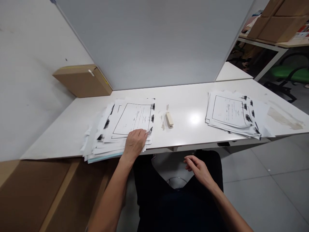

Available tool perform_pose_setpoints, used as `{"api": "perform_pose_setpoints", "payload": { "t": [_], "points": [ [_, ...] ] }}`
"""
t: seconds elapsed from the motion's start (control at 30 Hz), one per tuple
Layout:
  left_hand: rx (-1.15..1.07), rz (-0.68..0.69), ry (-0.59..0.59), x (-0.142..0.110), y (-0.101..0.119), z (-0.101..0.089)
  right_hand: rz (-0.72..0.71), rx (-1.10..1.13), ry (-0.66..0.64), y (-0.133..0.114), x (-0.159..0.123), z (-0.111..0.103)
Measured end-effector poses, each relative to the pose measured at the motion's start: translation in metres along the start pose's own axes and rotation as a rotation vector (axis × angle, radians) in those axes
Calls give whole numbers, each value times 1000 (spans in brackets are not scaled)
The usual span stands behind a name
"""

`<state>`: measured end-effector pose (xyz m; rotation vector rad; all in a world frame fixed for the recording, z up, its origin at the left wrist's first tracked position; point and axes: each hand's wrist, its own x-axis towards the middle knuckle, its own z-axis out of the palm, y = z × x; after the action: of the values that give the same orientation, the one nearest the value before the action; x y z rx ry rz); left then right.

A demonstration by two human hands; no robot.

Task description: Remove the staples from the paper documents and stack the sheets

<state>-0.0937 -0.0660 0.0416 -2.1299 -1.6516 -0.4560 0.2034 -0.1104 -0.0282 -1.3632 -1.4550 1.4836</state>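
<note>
Nearest, dark trousers (pixel 213 162) are showing below the table edge, and the right hand (pixel 199 169) is hovering over them, its fingers loosely bent, half open and apparently holding nothing. Off to the left, an open carton (pixel 24 193) is sitting lower than the table (pixel 185 96).

The left hand (pixel 135 141) is resting on the near right corner of the left paper pile (pixel 132 117), its fingers curling nearly closed and seemingly pinching a turned-up corner (how many sheets are caught there, I cannot tell). That pile is lying loosely fanned on the left of the table, its lower sheets overhanging the near edge.

For handling this corner well, the fingertips should be separating the top sheets cleanly, lifting gently so that the layers beneath are not dragging along. Since the pile is spreading unevenly and overhanging, a light touch would be serving better than a firm pull; the free right hand could be steadying the sheets.

Beyond the fingers, a small cream stapler (pixel 169 120), as it seems, is lying just right of the pile, while the right paper pile (pixel 227 111) is resting well apart, also fanned. Farther back, a cardboard box (pixel 82 80) is leaning by the wall, a pale panel (pixel 156 42) is standing behind the table, and stacked cartons (pixel 280 29) are filling the far right.
</note>
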Motion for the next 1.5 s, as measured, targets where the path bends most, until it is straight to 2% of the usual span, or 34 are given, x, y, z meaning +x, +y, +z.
{"api": "perform_pose_setpoints", "payload": {
  "t": [0.17,0.4,0.47,0.57,0.63,0.73,0.8,0.87,0.93,1.0,1.07,1.1,1.17,1.2,1.23,1.3,1.33,1.4,1.5],
  "points": [
    [-9,29,-35,-2,1,6,-9,-1,-14,2,-2,0],
    [-76,-41,-41,2,1,12,-9,-7,-19,1,-2,0],
    [-102,-61,-9,3,0,11,-9,-1,-25,0,-2,1],
    [-93,-85,139,3,7,-4,-6,29,-37,-6,-3,3],
    [-61,-50,243,1,21,-21,8,89,-44,-14,-3,5],
    [-113,108,318,-9,61,-43,77,349,-101,-30,-4,7],
    [-198,260,273,-19,94,-47,135,563,-184,-40,-4,7],
    [-289,353,193,-29,125,-43,161,660,-219,-45,-3,7],
    [-378,383,151,-39,147,-36,159,642,-165,-44,-2,5],
    [-487,377,105,-48,157,-30,163,584,-83,-37,-2,1],
    [-604,257,99,-59,152,-26,183,522,-28,-26,-5,-6],
    [-654,136,123,-66,146,-24,197,491,-8,-21,-7,-11],
    [-716,-217,191,-80,128,-19,216,433,32,-10,-13,-21],
    [-720,-426,187,-87,119,-14,223,407,50,-6,-16,-26],
    [-726,-624,133,-94,111,-10,226,382,63,-3,-19,-31],
    [-858,-909,-40,-102,101,1,221,336,65,2,-26,-39],
    [-976,-1003,-128,-104,100,5,210,314,56,3,-29,-42],
    [-1270,-1107,-246,-101,103,12,173,267,24,3,-33,-45],
    [-1589,-1148,-275,-85,115,15,100,190,-39,1,-35,-48]
  ]
}}
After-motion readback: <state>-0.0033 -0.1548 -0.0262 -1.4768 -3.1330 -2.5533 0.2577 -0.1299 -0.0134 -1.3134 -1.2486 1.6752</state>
